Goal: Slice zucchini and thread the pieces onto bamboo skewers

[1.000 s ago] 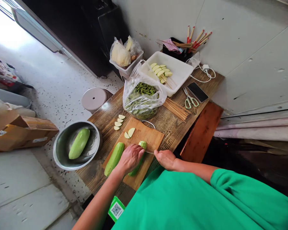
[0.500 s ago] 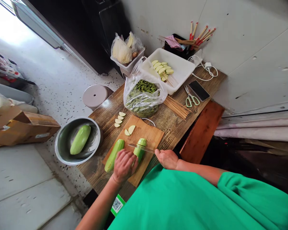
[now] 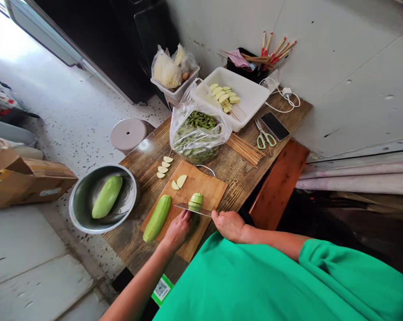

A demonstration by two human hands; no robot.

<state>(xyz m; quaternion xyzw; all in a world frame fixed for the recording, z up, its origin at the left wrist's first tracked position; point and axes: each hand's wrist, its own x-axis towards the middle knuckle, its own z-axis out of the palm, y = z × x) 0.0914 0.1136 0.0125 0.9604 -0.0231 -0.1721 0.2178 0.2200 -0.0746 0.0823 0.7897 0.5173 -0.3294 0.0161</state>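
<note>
My right hand (image 3: 230,225) is closed round the handle of a knife (image 3: 201,211). Its blade lies across a partly sliced zucchini half (image 3: 196,199) on the wooden cutting board (image 3: 206,185). On the near side of the blade, my left hand (image 3: 178,230) grips the same zucchini, whose lower part is partly hidden. Another zucchini half (image 3: 157,218) rests on the board to the left. Two cut slices (image 3: 181,181) sit near the board's far edge. Just beyond, several slices (image 3: 164,166) are lined up on the table, apparently on a skewer.
A metal bowl (image 3: 133,206) with a whole zucchini (image 3: 107,196) stands at the left. Beyond the board are a bag of green pods (image 3: 199,133), bamboo skewers (image 3: 244,149), scissors (image 3: 264,135), a phone (image 3: 275,125) and a white tray (image 3: 255,96) with skewered slices. A stool (image 3: 129,135) stands beside the table.
My left hand has drawn nearer to the zucchini under the knife and grips it behind the blade. The knife has moved slightly down along the zucchini. The whole view has shifted a little.
</note>
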